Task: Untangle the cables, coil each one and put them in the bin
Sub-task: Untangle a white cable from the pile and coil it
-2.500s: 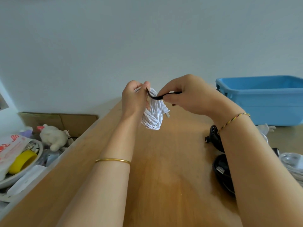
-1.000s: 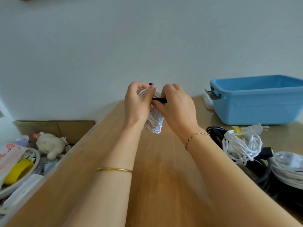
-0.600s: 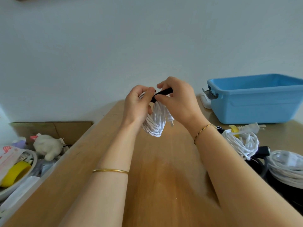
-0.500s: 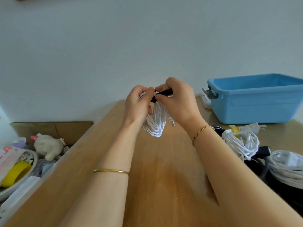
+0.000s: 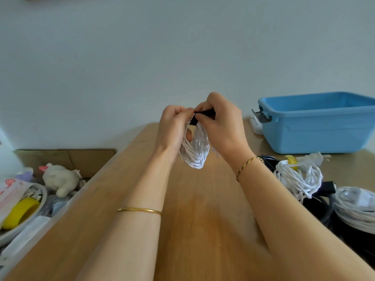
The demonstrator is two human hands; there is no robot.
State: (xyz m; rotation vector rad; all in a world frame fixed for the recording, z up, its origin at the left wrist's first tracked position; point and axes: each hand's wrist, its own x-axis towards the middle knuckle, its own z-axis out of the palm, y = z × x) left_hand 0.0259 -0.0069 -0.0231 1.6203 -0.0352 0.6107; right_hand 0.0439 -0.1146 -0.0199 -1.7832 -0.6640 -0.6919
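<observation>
The coil (image 5: 195,150), gripped by the left hand (image 5: 172,128), is being bound with a tie (image 5: 203,115) pinched by the right hand (image 5: 221,126); fastening, then binning, seems called for.

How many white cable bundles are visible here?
3. A coil in the left hand, its black strap pinched by the right hand; a coil with a yellow tie near the blue bin; a coil at the right edge. Others may be hidden.
</observation>
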